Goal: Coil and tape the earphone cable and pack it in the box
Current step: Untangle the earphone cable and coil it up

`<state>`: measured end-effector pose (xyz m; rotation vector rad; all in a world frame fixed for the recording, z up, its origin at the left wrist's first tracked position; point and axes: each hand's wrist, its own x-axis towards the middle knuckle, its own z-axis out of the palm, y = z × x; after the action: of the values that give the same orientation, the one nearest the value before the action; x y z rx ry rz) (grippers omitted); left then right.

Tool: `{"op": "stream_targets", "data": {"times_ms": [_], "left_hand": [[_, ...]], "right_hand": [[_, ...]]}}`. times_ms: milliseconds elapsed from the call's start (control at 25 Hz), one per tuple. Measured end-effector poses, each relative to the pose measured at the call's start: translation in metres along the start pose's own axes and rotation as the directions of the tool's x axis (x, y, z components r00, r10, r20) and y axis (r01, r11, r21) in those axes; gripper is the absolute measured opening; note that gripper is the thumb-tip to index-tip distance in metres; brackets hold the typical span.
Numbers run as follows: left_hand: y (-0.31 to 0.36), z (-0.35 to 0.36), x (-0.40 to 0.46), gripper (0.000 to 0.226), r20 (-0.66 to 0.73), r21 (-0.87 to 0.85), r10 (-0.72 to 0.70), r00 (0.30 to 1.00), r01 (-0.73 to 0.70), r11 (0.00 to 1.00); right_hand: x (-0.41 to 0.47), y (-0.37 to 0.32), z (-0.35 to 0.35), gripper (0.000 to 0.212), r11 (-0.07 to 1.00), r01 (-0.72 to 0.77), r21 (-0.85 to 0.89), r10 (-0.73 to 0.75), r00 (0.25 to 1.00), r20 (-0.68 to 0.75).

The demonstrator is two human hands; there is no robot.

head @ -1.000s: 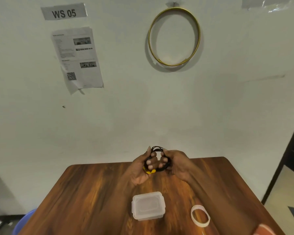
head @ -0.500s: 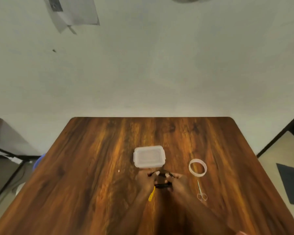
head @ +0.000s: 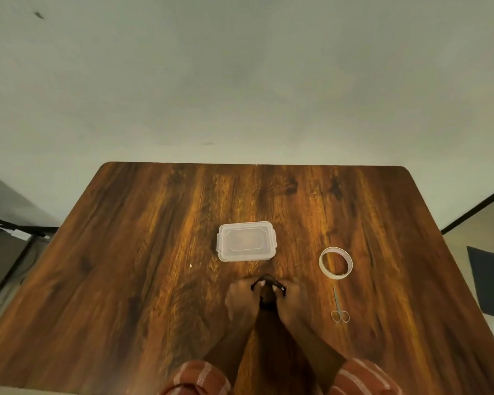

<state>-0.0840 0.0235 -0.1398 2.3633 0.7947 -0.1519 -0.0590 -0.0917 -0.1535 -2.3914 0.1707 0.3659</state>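
A coiled black earphone cable (head: 268,283) is pinched between my left hand (head: 241,302) and my right hand (head: 293,303), low over the wooden table (head: 143,280). Both hands grip opposite sides of the coil, and the fingers hide most of it. A clear plastic box (head: 246,241) with its lid on sits just beyond my hands. A roll of pale tape (head: 335,263) lies to the right of the box. Small scissors (head: 339,307) lie in front of the tape, handles towards me.
A plain wall stands right behind the table's far edge. Black frame legs and cables are on the floor at the left, and a dark mat lies on the floor at the right. A small white speck (head: 190,265) lies left of my hands.
My hands came down from in front of the wall to just above the table, close to me. The view has tilted downwards, so the scissors came into sight. The yellow piece seen earlier no longer shows.
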Motion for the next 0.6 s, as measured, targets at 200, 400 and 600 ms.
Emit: {"op": "stream_targets", "data": {"times_ms": [200, 400, 600], "left_hand": [[-0.011, 0.004, 0.01, 0.034, -0.011, 0.174, 0.095, 0.995, -0.092, 0.98], [-0.018, -0.004, 0.014, 0.037, -0.004, 0.139, 0.172, 0.985, -0.17, 0.976], [-0.017, -0.016, 0.001, 0.033, -0.129, 0.128, 0.274, 0.953, -0.258, 0.958]], "right_hand": [[0.004, 0.01, 0.003, 0.031, 0.984, 0.07, -0.165, -0.083, 0.994, -0.072], [-0.001, 0.005, -0.012, 0.036, 0.994, 0.073, 0.081, -0.069, 0.996, -0.057], [0.007, 0.037, -0.082, 0.046, 0.939, 0.069, -0.337, -0.176, 0.938, -0.298]]}}
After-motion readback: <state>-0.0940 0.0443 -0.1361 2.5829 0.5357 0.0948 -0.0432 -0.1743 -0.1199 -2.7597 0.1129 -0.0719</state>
